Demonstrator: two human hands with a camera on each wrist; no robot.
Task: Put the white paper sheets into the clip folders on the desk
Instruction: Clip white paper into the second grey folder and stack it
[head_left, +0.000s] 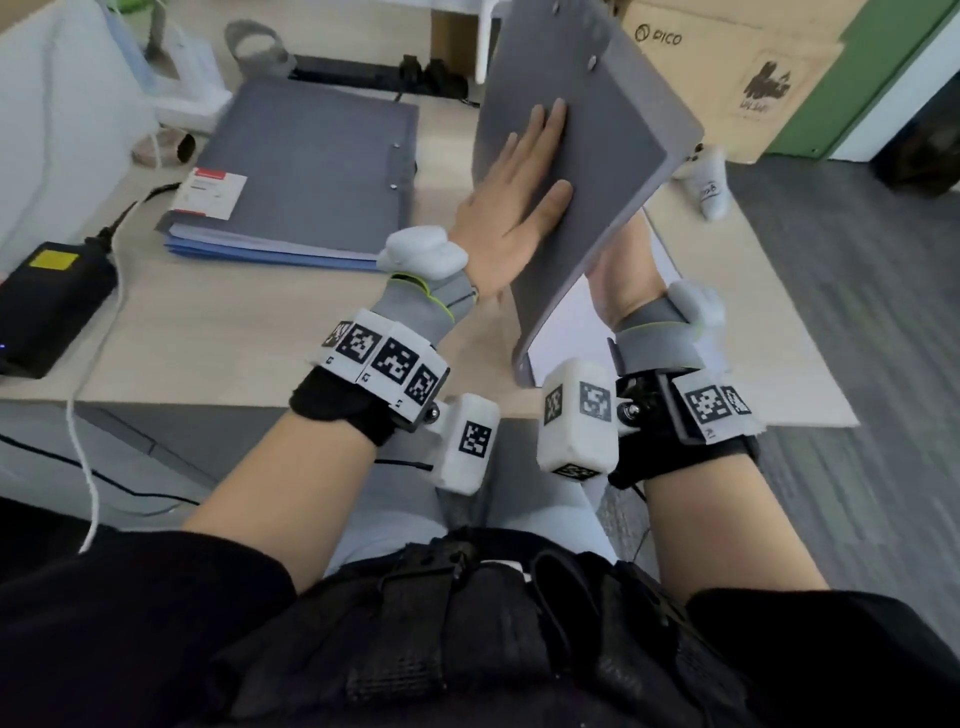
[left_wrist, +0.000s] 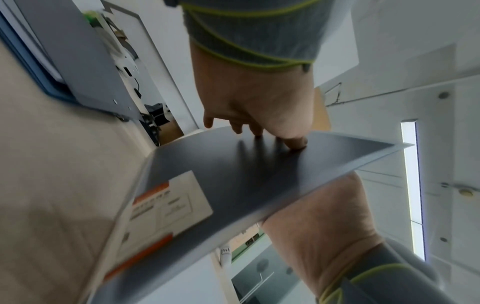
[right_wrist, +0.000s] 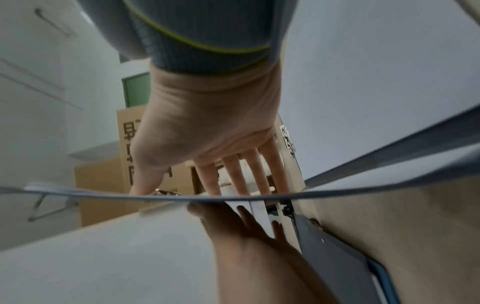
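Note:
I hold a grey clip folder (head_left: 613, 130) tilted up off the desk, sandwiched between my two hands. My left hand (head_left: 519, 176) lies flat on its near face with straight fingers. My right hand (head_left: 623, 280) supports the far side and is mostly hidden in the head view. In the right wrist view the right hand (right_wrist: 207, 127) has straight fingers against the folder's edge (right_wrist: 233, 198), with the left hand (right_wrist: 249, 242) on the other side. The left wrist view shows the left hand (left_wrist: 249, 98) touching the labelled cover (left_wrist: 246, 176). A white paper sheet (head_left: 566, 332) lies on the desk under the folder.
A stack of grey and blue folders (head_left: 311, 166) with a red-and-white label lies on the desk (head_left: 208, 312) to the left. A black power adapter (head_left: 52, 296) with cables sits at the left edge. Cardboard boxes (head_left: 727, 62) and a white controller (head_left: 709, 182) stand at the back right.

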